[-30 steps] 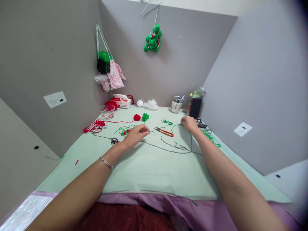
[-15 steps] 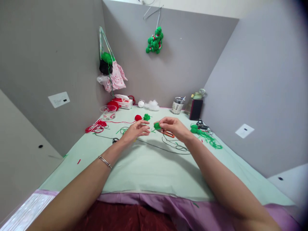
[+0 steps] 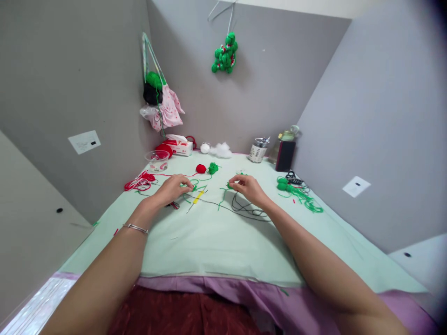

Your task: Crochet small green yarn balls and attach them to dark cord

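My left hand (image 3: 174,187) is low over the table, thumb and fingers pinched together at some green yarn (image 3: 194,188). Just right of its fingertips lies a crochet hook (image 3: 198,197) with a yellow handle. My right hand (image 3: 248,190) pinches a small green yarn piece (image 3: 229,185), mostly hidden by the fingers, and a green tail hangs under it. Dark yarn (image 3: 253,213) lies in loops below the right hand, one strand running left across the table. Beyond the hands sit a red yarn ball (image 3: 200,169) and a green yarn bundle (image 3: 213,168).
Red yarn (image 3: 139,181) and a clear plastic tub (image 3: 157,161) are at left, near a tissue box (image 3: 179,147). White stuffing (image 3: 221,150), a pen can (image 3: 258,151) and a dark phone-like slab (image 3: 285,157) line the back. Green yarn strands (image 3: 307,201) lie right.
My left hand has moved left and down to the green yarn, its fingers closing. My right hand has shifted slightly lower with the green piece. The yellow hook now shows more fully.
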Demonstrator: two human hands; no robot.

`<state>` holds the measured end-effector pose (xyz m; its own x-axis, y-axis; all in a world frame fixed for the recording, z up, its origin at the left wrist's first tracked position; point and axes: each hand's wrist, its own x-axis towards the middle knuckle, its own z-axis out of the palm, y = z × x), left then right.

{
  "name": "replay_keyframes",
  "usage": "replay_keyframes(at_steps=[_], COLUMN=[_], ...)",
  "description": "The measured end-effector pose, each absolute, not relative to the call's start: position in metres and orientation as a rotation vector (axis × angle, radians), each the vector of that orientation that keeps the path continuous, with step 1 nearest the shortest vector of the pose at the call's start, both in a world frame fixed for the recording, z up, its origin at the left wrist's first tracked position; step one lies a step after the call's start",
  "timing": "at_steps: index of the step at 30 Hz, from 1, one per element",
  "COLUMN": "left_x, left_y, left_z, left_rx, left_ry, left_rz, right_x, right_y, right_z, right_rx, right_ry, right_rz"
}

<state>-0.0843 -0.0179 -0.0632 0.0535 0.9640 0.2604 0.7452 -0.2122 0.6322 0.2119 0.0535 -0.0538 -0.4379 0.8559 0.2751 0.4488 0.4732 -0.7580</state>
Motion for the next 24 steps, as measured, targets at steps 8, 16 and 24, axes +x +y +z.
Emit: replay_keyframes(at_steps=[8,16,24], left_x=[-0.073,-0.032,-0.020], left_y=[-0.023,-0.038,-0.044], left_z=[-0.067,-0.047,-0.045], left_rx=[2.151,1.779,1.593], left_ry=[1.693,1.190,1.053], left_rz=[0.703,1.114,0.998], right_x=[0.207,0.190,0.188], right_y=[0.041,0.003,0.000], right_z=[-0.043,-0.024,-0.023], right_rx=[-0.937,-0.903,-1.001], right_ry=[-1.941,-1.882,-2.024], right_rz=[1.079,1.224,1.167])
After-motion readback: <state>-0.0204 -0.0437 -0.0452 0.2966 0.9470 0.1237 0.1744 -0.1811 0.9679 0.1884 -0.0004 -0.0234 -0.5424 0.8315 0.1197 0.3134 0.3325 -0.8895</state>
